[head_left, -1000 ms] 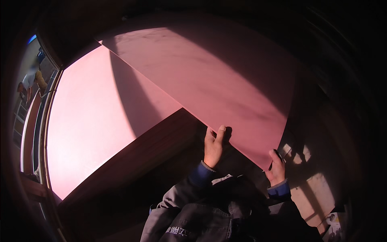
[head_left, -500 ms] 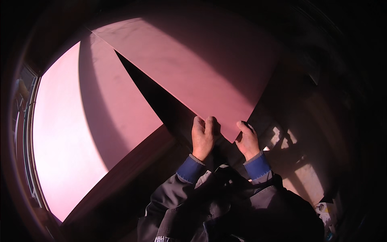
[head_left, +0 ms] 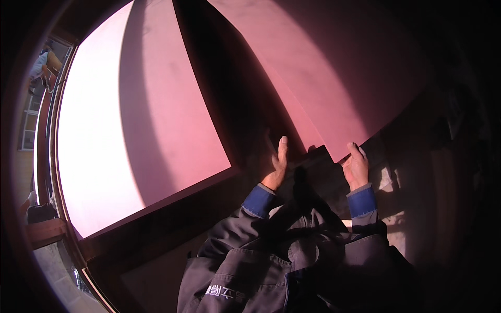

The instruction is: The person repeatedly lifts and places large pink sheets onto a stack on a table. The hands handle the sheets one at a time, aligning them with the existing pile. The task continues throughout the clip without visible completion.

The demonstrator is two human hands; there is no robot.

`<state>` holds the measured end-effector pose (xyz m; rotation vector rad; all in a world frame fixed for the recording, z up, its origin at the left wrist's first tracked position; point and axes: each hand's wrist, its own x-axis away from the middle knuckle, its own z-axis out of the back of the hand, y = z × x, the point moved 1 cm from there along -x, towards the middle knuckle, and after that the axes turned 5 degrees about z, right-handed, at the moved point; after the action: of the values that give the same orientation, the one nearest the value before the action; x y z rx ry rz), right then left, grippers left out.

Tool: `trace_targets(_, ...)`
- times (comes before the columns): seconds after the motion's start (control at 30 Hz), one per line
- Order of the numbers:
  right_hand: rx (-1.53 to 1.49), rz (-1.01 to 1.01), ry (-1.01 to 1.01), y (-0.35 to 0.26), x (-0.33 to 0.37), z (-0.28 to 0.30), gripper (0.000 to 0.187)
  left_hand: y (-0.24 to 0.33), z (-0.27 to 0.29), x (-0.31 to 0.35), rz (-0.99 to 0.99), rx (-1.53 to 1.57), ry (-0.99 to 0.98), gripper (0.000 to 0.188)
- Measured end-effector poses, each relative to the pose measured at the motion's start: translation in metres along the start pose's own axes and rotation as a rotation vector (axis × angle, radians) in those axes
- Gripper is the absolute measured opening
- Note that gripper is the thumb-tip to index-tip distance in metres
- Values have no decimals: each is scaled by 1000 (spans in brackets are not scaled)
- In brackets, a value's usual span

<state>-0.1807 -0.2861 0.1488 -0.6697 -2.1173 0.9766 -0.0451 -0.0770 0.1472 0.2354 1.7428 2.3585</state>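
A large pink sheet [head_left: 334,78], thin and flat, slants across the upper right. My right hand [head_left: 356,168] pinches its near corner, thumb on top. Under its left edge shows a strip of another pink surface [head_left: 307,130]. My left hand [head_left: 276,164] is off the sheet, thumb up and apart from the fingers, which are partly lost in shadow. It hangs over the dark gap beside the strip. Left of that gap lies a second pink sheet [head_left: 177,109], brightly sunlit along its left side.
A dark frame [head_left: 58,172] runs along the left edge, with an opening beyond it. Through it a person [head_left: 42,68] in light clothing is seen, small. A black object [head_left: 42,213] sits by the frame. Sunlit patches [head_left: 385,180] show at right; much else is dark.
The held sheet has swung right, widening the dark gap and baring the strip underneath. My left hand has let go of its edge; my right hand keeps the corner. The view has shifted.
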Motion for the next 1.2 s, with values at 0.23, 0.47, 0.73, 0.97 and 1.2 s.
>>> trace_targets(0.23,119,-39,-96,-13,2,-10,21,34,-47,7,-97,-348,20,91)
trace_targets(0.47,378,3,-66,8,32,-39,18,94,-19,22,-59,-231,-55,81)
trace_targets(0.73,830,-106,-23,11,21,-31,41,69,189,117,259,-235,239,75)
trace_targets(0.97,1003,-74,-220,-3,25,-53,46,43,124,132,268,-217,174,71)
trace_targets(1.2,955,-87,-188,-7,21,-69,59,73,43,68,126,-340,-93,66)
